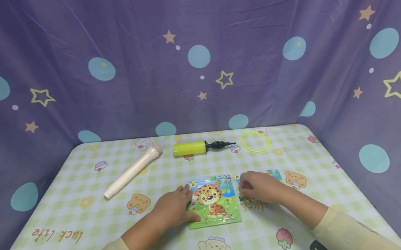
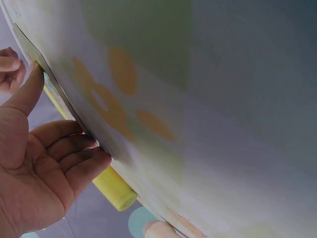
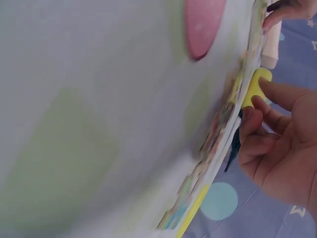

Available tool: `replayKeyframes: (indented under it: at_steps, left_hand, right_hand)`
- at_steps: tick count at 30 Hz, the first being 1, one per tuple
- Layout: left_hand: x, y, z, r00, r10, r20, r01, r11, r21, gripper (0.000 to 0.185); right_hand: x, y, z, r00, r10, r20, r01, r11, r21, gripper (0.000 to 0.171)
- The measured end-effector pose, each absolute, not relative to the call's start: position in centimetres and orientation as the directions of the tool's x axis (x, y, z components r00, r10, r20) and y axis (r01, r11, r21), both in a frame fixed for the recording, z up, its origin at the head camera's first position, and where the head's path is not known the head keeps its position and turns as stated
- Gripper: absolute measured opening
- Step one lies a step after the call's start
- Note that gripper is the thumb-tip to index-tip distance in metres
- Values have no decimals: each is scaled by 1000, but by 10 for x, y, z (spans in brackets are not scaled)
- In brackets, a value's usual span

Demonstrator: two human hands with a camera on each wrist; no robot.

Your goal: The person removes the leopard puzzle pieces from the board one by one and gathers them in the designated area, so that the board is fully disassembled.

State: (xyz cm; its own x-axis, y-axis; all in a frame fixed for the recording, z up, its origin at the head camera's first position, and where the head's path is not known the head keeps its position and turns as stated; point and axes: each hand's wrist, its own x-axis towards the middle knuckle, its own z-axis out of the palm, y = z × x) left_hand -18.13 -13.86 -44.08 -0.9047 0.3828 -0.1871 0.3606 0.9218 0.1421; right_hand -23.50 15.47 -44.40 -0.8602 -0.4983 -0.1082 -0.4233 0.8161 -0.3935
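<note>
A jigsaw puzzle board (image 1: 213,204) with a cartoon leopard on grass lies flat on the table. My left hand (image 1: 175,208) rests at its left side, thumb at the lower left corner and fingertips along the upper left edge. In the left wrist view those fingers (image 2: 81,168) touch the board's thin edge. To the right of the board lies a patch of puzzle pieces (image 1: 275,174), partly covered by my right hand (image 1: 262,187). Its fingers are bent over the pieces; the right wrist view shows thumb and forefinger apart, with nothing visible between them.
Toward the back lie a cream stick (image 1: 132,171) with a wider head, a yellow balloon pump (image 1: 190,148) with a black nozzle, and a thin yellow ring (image 1: 243,143). A small dark object (image 1: 319,248) is beside the right sleeve. Purple curtains (image 1: 190,17) surround the checked tabletop.
</note>
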Motion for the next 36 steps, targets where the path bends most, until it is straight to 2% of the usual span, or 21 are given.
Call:
replayKeyframes:
  at_steps: [5,9,13,17,20,23,26,28,30,36]
  left_hand:
    - [-181,-139,-440,-902,384,-200,359,921,148,93]
    - [-182,-139,-439,-899,390,-201,365,919,151,93]
    - [-183,-139,-440,-899,390,-200,365,918,153,93]
    - [-182,-139,-440,-902,387,-193,361,920,154,93]
    - [-179,-138,-439,-892,424,-157,405,904,136,90]
    - [-178,-137,-438,-819,566,-94,557,823,106,72]
    - [-178,-135,-436,-675,735,-62,736,677,22,48]
    - [-179,-135,-436,-595,800,-74,803,596,-14,38]
    - [-179,-136,-436,-568,816,-109,822,569,-26,37]
    - [-176,-136,-434,-585,796,-157,803,596,29,39]
  right_hand:
    - [-229,138,-439,-793,-603,-89,-505,732,-457,28]
    - [-219,123,-440,-731,-672,-118,-584,706,-400,41]
    - [-209,112,-443,-692,-708,-141,-642,692,-329,39]
    - [-204,107,-447,-690,-711,-137,-653,693,-306,35]
    - [-203,106,-449,-692,-711,-119,-655,689,-311,33]
    - [-203,105,-450,-695,-710,-114,-651,688,-319,33]
    - [-203,105,-450,-697,-707,-120,-643,690,-331,32]
    - [-203,104,-451,-698,-705,-125,-639,692,-338,32]
    - [-203,104,-451,-699,-704,-128,-633,692,-347,32]
    - [-202,104,-451,-699,-702,-135,-622,691,-368,31]
